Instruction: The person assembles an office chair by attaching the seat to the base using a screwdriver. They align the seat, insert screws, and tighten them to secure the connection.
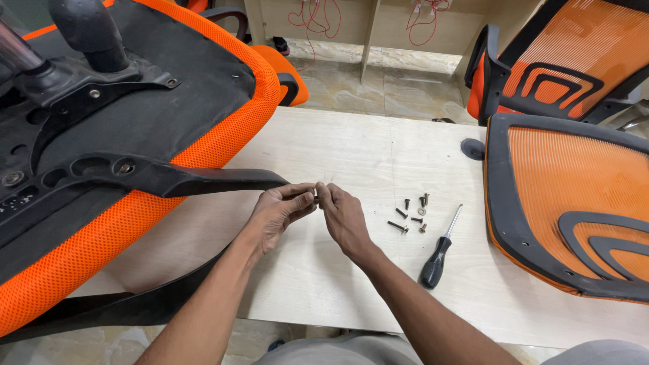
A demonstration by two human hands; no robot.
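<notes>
My left hand [280, 211] and right hand [341, 215] meet just left of the loose screws [411, 215] on the tabletop [351, 155], fingertips pinched shut on one small screw [316, 198]; fitting step, I judge; next it needs aligning to the armrest [203, 181] hole; screwdriver [438, 253] right of the screws; no containers.
</notes>
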